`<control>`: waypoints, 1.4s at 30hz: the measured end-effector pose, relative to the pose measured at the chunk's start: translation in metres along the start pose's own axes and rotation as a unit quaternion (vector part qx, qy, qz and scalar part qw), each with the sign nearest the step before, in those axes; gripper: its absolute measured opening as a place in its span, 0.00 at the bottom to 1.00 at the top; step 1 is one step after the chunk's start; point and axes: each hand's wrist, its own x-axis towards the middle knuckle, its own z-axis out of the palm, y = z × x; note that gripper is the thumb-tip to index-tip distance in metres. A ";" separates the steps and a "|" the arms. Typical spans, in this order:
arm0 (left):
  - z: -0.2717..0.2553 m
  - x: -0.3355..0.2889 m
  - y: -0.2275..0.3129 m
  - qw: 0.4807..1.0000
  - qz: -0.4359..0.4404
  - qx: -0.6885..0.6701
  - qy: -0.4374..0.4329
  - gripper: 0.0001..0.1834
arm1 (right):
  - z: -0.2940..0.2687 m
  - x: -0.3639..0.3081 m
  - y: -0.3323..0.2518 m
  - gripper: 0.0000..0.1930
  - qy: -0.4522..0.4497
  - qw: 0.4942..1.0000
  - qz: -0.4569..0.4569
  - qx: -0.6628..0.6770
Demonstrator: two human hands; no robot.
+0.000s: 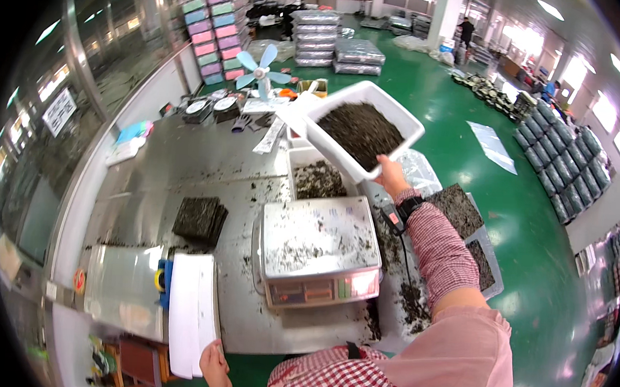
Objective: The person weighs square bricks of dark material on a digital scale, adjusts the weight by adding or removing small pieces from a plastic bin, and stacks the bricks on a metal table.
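Scale sat at table centre, small bin at its 12 o'clock, tilted tub above that bin, sheet stack at 9, fan far at 11, board at 8.

Grey metal worktable, strewn with dark flakes.
A silver weighing scale, a dark square sheet stack and, seemingly, white trays are carried.

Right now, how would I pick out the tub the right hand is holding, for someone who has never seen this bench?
Start at the weighing scale mid-bench. Just behind it sits a small white tub of dark flakes. The white tub the right hand grips hangs above that one: larger, tilted, off the table.
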 end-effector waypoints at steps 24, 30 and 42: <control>0.224 0.110 0.111 0.970 0.154 0.029 -0.187 0.09 | -0.263 -0.125 -0.004 0.50 0.512 0.796 -0.022 -0.323; 0.300 0.011 0.104 0.900 0.225 0.039 -0.371 0.08 | -0.265 -0.127 0.028 0.47 0.427 0.874 0.031 -0.228; 0.257 -0.032 0.100 0.915 0.162 0.009 -0.370 0.09 | -0.263 -0.155 0.047 0.41 0.462 0.865 -0.103 -0.167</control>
